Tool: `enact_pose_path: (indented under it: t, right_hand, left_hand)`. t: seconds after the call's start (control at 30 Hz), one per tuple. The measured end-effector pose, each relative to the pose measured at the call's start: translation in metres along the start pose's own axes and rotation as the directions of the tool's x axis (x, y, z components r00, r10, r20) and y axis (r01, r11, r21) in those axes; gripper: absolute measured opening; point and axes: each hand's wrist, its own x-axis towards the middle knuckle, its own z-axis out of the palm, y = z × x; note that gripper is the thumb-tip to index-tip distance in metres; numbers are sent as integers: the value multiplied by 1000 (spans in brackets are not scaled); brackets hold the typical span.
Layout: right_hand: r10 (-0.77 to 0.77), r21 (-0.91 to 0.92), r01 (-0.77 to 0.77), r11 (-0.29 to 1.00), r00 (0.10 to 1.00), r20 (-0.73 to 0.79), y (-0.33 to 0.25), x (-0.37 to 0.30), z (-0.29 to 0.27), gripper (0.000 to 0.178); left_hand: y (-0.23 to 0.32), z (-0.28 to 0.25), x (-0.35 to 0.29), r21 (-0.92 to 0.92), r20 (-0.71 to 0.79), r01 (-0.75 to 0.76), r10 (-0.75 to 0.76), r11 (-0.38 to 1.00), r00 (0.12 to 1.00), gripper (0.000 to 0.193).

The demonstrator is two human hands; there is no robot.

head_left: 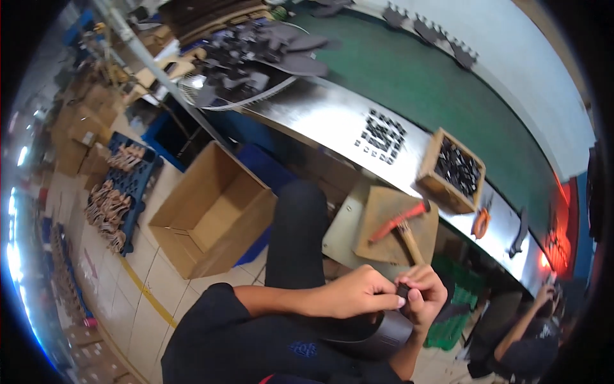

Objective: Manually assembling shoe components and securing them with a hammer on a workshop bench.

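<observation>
My left hand (pixel 361 294) and my right hand (pixel 422 296) meet in front of my body. Their fingers are closed around a small black piece (pixel 403 290), mostly covered by the fingertips, so its kind does not show. Just under the hands, against my lap, rests a dark curved piece (pixel 391 333) that looks like part of a sandal. Beyond my right hand a hammer (pixel 400 225) with a red head and a wooden handle lies on a worn wooden block (pixel 377 208). Its handle end comes close to my right fingers.
On the metal table edge (pixel 300 105) are rows of small black pieces (pixel 382 136), a wooden box (pixel 432 169) of black parts and an orange-handled tool (pixel 481 224). Behind runs a green belt (pixel 396 64). A cardboard box (pixel 211 211) stands left; another person (pixel 534 333) sits right.
</observation>
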Motion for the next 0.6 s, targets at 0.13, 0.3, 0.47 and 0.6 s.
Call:
enact_pose_path:
  t: [0.13, 0.3, 0.47, 0.6]
  right_hand:
    - [24, -44, -26, 999, 998, -51, 11, -3, -5, 15]
    - [133, -159, -163, 974, 974, -183, 24, -18, -6, 12]
    - [341, 115, -323, 939, 916, -212, 9, -28, 11, 30]
    - [461, 454, -403, 794, 887, -19, 9, -51, -1, 41]
  left_hand:
    - [-3, 4, 3, -66, -53, 76, -80, 995, 995, 36]
    - [-35, 7, 11, -141, -66, 158, -169, 977, 983, 39]
    - [-41, 2, 14, -118, -212, 141, -164, 983, 963, 36]
    - [-10, -35, 25, 618, -459, -12, 373, 786, 806, 32]
